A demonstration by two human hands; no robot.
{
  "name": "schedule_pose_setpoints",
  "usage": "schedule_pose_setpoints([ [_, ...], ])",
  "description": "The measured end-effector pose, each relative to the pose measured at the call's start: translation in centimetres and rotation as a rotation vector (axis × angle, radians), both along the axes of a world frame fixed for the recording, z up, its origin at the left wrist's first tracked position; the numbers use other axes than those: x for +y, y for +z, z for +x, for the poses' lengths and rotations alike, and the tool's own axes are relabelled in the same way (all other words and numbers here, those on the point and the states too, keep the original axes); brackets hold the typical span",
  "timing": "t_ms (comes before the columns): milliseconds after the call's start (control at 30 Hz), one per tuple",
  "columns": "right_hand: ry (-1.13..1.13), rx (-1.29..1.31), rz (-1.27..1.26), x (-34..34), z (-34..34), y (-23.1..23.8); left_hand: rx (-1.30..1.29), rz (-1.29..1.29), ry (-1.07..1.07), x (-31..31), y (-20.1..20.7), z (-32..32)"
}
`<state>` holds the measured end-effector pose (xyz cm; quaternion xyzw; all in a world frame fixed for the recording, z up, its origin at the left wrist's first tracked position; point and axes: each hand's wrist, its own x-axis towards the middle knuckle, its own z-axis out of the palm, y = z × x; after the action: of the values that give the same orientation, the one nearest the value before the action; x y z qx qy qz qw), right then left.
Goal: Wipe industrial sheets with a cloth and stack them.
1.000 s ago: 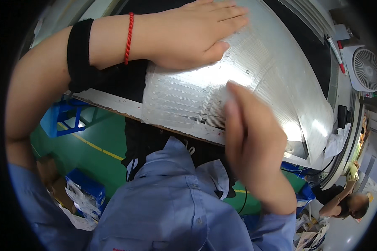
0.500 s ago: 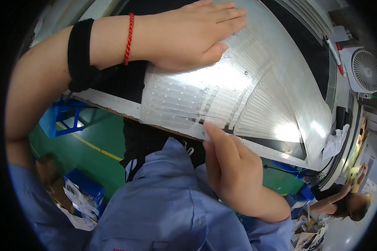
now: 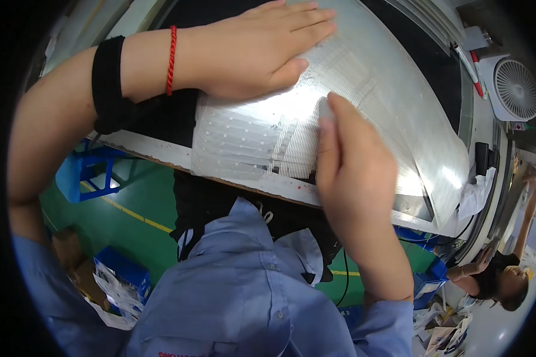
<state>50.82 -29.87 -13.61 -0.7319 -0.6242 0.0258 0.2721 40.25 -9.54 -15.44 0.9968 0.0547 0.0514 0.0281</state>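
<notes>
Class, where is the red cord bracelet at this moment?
In the head view, the red cord bracelet is at upper left, worn between the black band and the left hand.

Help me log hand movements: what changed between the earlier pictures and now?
The right hand, half a second ago at the near edge of the shiny sheet, has moved up over it, away from the person's body. A co-worker's arm has stretched out. The left hand stayed flat on the sheet; neither visibly took or released anything.

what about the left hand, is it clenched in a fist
No, the left hand lies flat, fingers extended, on the translucent sheet.
</notes>
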Motion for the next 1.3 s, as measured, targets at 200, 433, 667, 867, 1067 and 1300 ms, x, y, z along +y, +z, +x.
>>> schedule_pose_setpoints([
  [200, 0.231, 0.066, -0.246, -4.8, -2.2, 1.2, -0.014, 0.034, 0.012, -0.1, 0.8, 0.7],
  [433, 0.083, -0.088, -0.234, -3.5, -2.6, 0.0, -0.020, 0.026, 0.009, -0.2, 0.5, 0.6],
  [667, 0.004, -0.098, -0.081, 0.8, -0.2, -0.3, -0.019, 0.016, 0.019, 0.0, 0.4, -0.1],
  [867, 0.202, -0.069, -0.041, -3.1, -1.3, -0.5, -0.035, 0.044, 0.018, -0.3, 0.2, 0.3],
  [1067, 0.152, -0.025, -0.171, -4.1, -3.0, 0.1, -0.074, -0.123, -0.106, 1.0, 0.5, 0.2],
  [1300, 0.044, -0.021, -0.046, -2.5, -1.1, -0.6, -0.034, -0.096, -0.098, 0.9, 0.4, 0.1],
])
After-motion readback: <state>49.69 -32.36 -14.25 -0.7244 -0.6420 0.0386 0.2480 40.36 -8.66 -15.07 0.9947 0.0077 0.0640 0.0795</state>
